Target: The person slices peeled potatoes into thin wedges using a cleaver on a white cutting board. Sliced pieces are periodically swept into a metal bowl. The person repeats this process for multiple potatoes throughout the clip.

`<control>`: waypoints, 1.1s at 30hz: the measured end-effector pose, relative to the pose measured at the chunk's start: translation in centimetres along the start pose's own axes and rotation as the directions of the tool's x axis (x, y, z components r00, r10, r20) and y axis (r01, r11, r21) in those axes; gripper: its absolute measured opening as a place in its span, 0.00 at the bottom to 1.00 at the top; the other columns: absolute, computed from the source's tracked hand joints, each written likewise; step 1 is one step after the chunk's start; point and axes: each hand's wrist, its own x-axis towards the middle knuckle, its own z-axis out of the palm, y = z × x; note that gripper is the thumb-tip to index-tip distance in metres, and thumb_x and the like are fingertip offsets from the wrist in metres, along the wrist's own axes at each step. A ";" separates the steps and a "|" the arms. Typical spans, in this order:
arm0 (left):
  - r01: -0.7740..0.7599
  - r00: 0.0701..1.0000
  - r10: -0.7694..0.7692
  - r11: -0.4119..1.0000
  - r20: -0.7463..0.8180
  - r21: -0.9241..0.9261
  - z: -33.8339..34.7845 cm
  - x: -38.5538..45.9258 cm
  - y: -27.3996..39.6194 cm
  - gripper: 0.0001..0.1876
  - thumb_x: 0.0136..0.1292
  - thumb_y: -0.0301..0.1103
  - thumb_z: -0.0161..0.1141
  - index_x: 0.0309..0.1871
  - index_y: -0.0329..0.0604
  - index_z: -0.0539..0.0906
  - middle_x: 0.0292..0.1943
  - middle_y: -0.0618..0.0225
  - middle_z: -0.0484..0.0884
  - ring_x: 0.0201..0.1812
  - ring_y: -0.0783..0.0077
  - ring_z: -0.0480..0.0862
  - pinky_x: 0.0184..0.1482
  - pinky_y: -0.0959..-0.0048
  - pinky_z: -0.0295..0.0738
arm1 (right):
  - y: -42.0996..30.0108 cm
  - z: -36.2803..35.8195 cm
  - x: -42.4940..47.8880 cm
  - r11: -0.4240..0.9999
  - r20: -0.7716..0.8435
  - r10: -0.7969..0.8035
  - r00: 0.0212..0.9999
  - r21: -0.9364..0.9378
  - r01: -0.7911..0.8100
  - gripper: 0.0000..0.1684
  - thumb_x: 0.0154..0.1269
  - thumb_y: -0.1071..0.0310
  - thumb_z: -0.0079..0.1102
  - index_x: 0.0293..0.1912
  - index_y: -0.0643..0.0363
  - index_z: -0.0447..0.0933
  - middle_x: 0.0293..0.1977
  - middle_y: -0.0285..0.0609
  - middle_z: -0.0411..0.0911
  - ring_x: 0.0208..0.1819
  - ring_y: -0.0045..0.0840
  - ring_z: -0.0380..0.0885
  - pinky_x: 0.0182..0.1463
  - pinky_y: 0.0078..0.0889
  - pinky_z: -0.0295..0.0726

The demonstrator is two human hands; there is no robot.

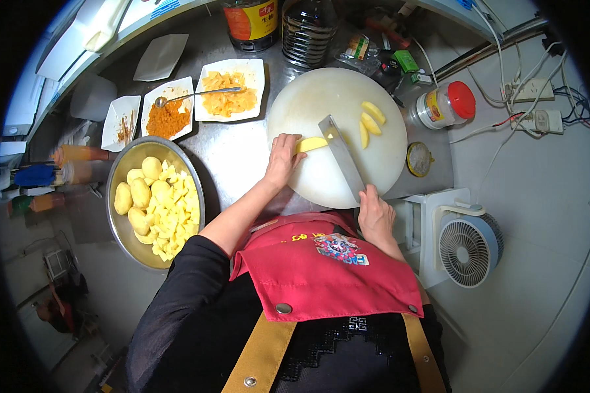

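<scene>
On a round white cutting board (300,108), my left hand (282,159) holds a peeled potato wedge (312,144) by its left end. My right hand (375,211) grips the handle of a cleaver (345,159), whose blade crosses the wedge's right end. A small yellow bit clings to the blade near its far end. Several potato wedges (371,123) lie at the board's upper right. Left of my left arm, a steel bowl (200,206) holds whole peeled potatoes (140,192) and cut potato chunks (174,216).
Behind the bowl stand white square dishes (256,109) with yellow slices and orange minced food, a spoon (201,95) lying across them. Large dark bottles (309,34) stand behind the board. To the right are a red-lidded jar (445,104), a small round container (419,159) and a fan (464,251).
</scene>
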 end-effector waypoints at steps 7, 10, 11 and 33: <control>0.037 0.999 -0.038 0.995 -0.004 -0.089 0.6 -0.9 -0.3 0.18 0.58 0.22 0.69 0.50 0.37 0.78 0.44 0.50 0.77 0.47 0.45 0.78 0.51 0.55 0.76 | -1.3 2.0 1.4 1.000 0.070 0.000 0.998 -0.016 0.001 0.08 0.78 0.65 0.48 0.45 0.59 0.66 0.35 0.58 0.82 0.36 0.61 0.80 0.37 0.66 0.74; 0.045 0.999 -0.046 0.996 -0.006 -0.078 0.8 -0.7 -0.1 0.16 0.58 0.20 0.68 0.48 0.36 0.78 0.43 0.50 0.77 0.45 0.45 0.79 0.49 0.56 0.76 | -1.1 2.8 2.0 0.999 0.080 0.031 0.996 -0.009 -0.030 0.08 0.77 0.65 0.48 0.44 0.60 0.66 0.35 0.58 0.82 0.36 0.61 0.80 0.38 0.66 0.75; 0.051 0.999 -0.051 0.995 0.002 -0.084 0.8 -0.5 0.0 0.16 0.58 0.20 0.68 0.48 0.36 0.78 0.42 0.50 0.77 0.44 0.45 0.79 0.48 0.56 0.76 | -1.1 2.8 2.2 0.999 0.077 0.040 0.996 0.005 -0.040 0.08 0.77 0.65 0.48 0.44 0.60 0.66 0.34 0.58 0.82 0.36 0.61 0.80 0.38 0.67 0.75; 0.082 0.995 -0.075 0.990 0.061 -0.117 0.8 0.0 0.5 0.16 0.56 0.21 0.70 0.44 0.37 0.75 0.40 0.52 0.79 0.43 0.45 0.80 0.46 0.55 0.76 | -1.4 2.9 2.8 0.999 0.112 -0.048 0.993 0.001 0.048 0.08 0.78 0.64 0.48 0.44 0.60 0.67 0.31 0.58 0.83 0.34 0.61 0.81 0.37 0.68 0.74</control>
